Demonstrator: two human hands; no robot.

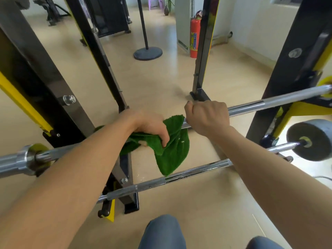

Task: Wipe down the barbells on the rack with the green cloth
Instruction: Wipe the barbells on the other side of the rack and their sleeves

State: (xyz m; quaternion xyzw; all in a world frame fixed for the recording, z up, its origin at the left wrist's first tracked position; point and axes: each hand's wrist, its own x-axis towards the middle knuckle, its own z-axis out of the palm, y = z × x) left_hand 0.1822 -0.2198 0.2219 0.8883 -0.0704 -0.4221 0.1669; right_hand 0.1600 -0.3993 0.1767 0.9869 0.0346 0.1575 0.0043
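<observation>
Nearest the camera are the person's knees [162,232] in blue trousers, above a pale floor [206,212]. Just beyond them the lower barbell [161,181] runs across the rack [59,112], a chrome bar carrying a grey weight plate [312,139] at its right end. Above and behind it lies the upper barbell [269,103], the landmark here, a chrome bar slanting from a thick sleeve low on the left up to the rack's right upright. The left hand [150,126] sits on the upper barbell near its middle, its grip clenched round a bunched green cloth [172,146]; the cloth is wrapped over the bar there, and its loose end hangs down to about the lower barbell, though whether it touches that bar cannot be told. Just to the right of the cloth, the right hand [208,117] grasps the bare upper barbell, fingers curled over the top. The black and yellow uprights of the rack stand at either end of the upper barbell. Well beyond the bar, a black pole on a round base [147,53] stands on the floor, and to the right of it a red fire extinguisher [195,38] stands beside a grey cabinet [183,22]. Farthest off are a purple stool [155,1] and a potted plant [167,6].
</observation>
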